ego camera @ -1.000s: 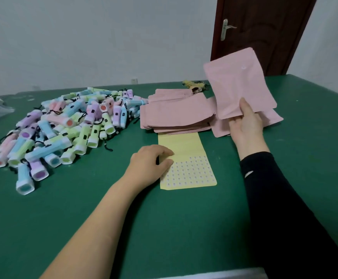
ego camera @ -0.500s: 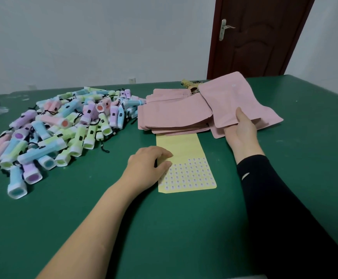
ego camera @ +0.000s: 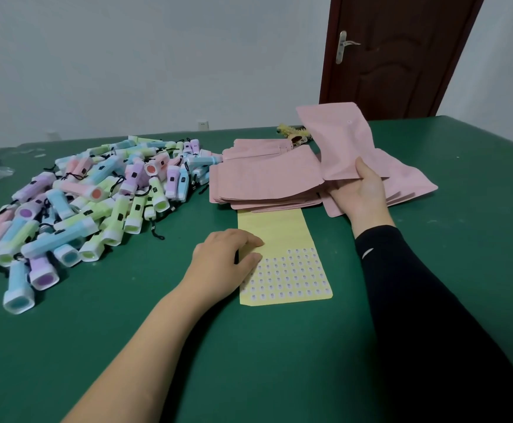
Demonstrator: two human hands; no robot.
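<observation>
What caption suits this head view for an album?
Right hand holds up a pink pouch; left hand rests on a yellow sticker sheet.

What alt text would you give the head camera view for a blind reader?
A person's right hand holds up a pink pouch above a stack of pink pouches on a green table, while the left hand rests on a yellow sticker sheet. A heap of pastel flashlights lies to the left.
</observation>
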